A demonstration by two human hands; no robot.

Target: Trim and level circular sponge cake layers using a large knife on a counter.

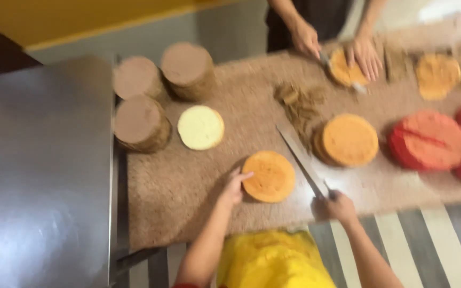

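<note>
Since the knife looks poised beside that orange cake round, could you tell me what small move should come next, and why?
Probably swing the long knife in the right hand to the side of the orange cake round: the left hand already steadies its edge, and the blade lies just right of it, apart.

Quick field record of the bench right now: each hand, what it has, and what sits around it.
left hand: fingertips touching the edge of the orange cake round
right hand: gripping a long knife, blade angled up and away, beside the cake round
nearby: pale cake round, three brown stacks, taller orange cake, red cakes
other person: hands on another orange cake across the table
surface: crumb-covered table
image: blurred
</note>
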